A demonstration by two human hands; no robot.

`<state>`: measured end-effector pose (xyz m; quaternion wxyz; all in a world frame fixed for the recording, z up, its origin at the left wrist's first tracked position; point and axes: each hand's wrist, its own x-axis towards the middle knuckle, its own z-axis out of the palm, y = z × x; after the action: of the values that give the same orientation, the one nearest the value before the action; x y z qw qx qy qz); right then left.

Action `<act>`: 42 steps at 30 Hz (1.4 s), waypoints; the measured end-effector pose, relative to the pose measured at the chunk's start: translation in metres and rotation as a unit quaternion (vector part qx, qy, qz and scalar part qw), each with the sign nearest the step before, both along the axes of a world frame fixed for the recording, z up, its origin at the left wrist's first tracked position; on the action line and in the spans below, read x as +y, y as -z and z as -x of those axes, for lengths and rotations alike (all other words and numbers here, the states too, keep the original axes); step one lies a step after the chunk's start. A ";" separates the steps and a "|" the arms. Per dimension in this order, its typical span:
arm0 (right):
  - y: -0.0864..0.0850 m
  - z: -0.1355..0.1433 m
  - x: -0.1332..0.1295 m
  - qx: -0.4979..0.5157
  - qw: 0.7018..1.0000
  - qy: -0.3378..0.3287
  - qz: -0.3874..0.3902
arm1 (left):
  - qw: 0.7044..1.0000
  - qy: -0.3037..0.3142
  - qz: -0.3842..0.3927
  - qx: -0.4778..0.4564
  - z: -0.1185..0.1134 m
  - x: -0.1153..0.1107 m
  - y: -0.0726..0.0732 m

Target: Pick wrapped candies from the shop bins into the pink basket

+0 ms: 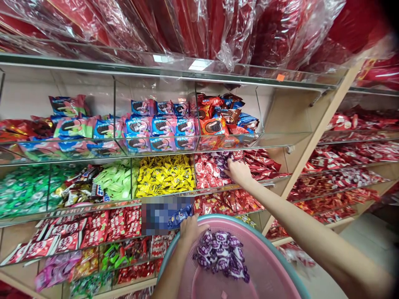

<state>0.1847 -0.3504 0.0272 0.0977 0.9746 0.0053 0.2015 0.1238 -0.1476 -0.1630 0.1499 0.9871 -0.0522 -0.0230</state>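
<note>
My left hand [189, 231] grips the far left rim of a pink plastic basket [264, 253], which sits within a teal basin [282, 258]. Inside the basket lies a pile of purple-and-white wrapped candies [222, 254]. My right hand [239, 172] reaches across to a shelf compartment, its fingers curled in at some purple-wrapped candies [222, 162]. Red-and-white wrapped candies [207, 171] surround these in the same compartment. The fingertips are partly hidden, so how many candies they hold does not show.
Yellow-wrapped candies [165, 176] fill the compartment to the left. Above, a glass shelf edge [156, 154] runs beneath packaged cookies [162, 126]. A wooden upright [307, 155] divides this rack from more red candies [346, 155] at right. Plastic-covered red goods [187, 29] fill the top.
</note>
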 end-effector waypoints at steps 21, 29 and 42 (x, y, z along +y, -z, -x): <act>0.002 0.045 -0.023 -0.091 0.944 -0.129 -0.290 | 1.000 0.006 -0.007 0.003 -0.001 -0.002 0.000; 0.105 0.141 -0.030 0.154 0.918 -0.221 -0.290 | 1.000 0.000 -0.011 0.007 0.001 -0.004 -0.003; 0.186 0.153 -0.029 0.260 0.911 -0.318 0.028 | 1.000 0.003 -0.008 0.010 0.004 -0.004 -0.010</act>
<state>0.0322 -0.3796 -0.1590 0.0506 0.9361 0.3458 -0.0390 0.1200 -0.1518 -0.1526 0.1420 0.9878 -0.0538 -0.0337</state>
